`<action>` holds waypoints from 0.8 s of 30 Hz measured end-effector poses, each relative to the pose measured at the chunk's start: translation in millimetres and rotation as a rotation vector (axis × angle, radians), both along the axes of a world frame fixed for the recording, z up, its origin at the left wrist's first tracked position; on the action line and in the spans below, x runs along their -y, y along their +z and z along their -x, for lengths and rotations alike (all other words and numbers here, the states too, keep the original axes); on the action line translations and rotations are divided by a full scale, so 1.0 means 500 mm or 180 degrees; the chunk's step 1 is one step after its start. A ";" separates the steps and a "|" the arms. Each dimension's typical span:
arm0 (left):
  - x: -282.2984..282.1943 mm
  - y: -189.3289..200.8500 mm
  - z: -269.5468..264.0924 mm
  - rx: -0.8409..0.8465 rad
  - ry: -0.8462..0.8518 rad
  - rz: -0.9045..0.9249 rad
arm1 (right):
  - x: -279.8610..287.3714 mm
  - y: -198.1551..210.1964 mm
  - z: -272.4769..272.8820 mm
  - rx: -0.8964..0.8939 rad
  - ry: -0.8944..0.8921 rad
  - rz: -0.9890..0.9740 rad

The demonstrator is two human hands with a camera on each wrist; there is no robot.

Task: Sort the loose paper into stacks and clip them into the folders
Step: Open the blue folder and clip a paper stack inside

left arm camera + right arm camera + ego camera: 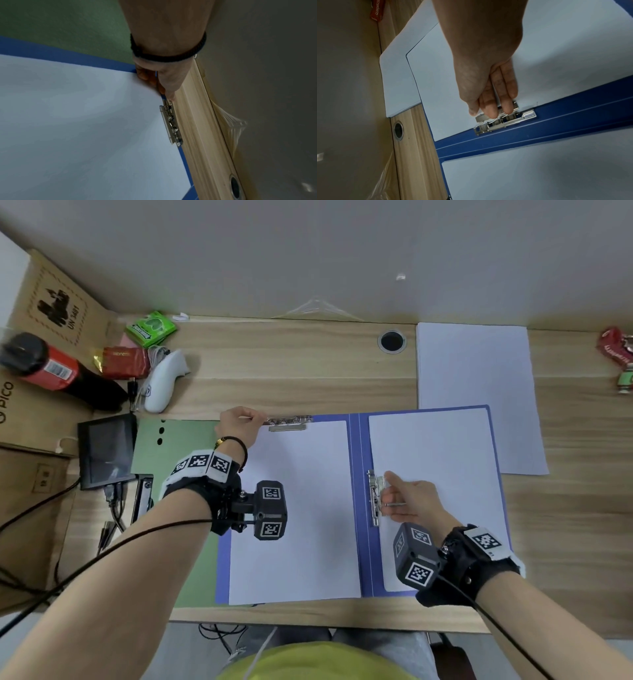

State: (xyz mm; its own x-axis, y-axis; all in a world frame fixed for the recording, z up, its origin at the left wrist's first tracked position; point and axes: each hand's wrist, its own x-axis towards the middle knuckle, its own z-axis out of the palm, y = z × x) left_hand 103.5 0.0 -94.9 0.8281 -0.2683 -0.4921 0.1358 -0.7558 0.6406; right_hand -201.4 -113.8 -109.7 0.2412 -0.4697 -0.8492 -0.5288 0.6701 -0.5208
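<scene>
A blue folder [354, 508] lies open on the desk with a white paper stack on each half. The left stack [294, 508] sits under a metal top clip [289, 421], and my left hand [255, 419] pinches that clip's left end; the left wrist view shows the fingertips [169, 96] at the top clip [171, 125]. The right stack [442, 474] lies by a metal side clip [375, 498] next to the spine. My right hand [388, 494] grips that clip's lever, its fingers [489, 109] curled over the side clip [501, 121].
A green folder [171, 446] lies under the blue one at the left. Loose white sheets [476, 371] rest at the back right. A red-and-black bottle [51, 368], white controller [164, 385], small screen [106, 450], cables and boxes crowd the left. A cable hole [392, 340] sits at the back.
</scene>
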 end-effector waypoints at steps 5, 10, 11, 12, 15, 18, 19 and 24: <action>0.006 0.007 0.005 0.0159 -0.0139 -0.0235 | 0.004 -0.004 0.000 0.0041 -0.0044 -0.0135; 0.013 0.023 0.011 0.0299 -0.0248 -0.0397 | 0.001 -0.005 0.002 0.0085 -0.0083 -0.0081; 0.014 0.029 0.013 0.0274 -0.0267 -0.0385 | 0.000 -0.005 0.001 0.0090 -0.0088 -0.0075; 0.013 0.032 0.014 0.0239 -0.0326 -0.0352 | 0.001 -0.004 -0.001 0.0090 -0.0093 -0.0073; 0.005 0.042 0.019 0.0110 -0.0419 -0.0135 | 0.000 -0.001 -0.001 0.0069 -0.0095 -0.0055; -0.040 0.039 0.015 0.0135 -0.0318 -0.0093 | -0.007 0.005 -0.001 -0.0019 -0.0065 0.0059; -0.063 0.036 0.013 0.0106 -0.0279 -0.0166 | -0.010 0.007 -0.001 -0.0052 -0.0060 0.0099; -0.155 0.057 0.026 -0.0303 -0.0009 -0.0120 | -0.027 0.036 0.013 -0.0058 -0.0066 0.0154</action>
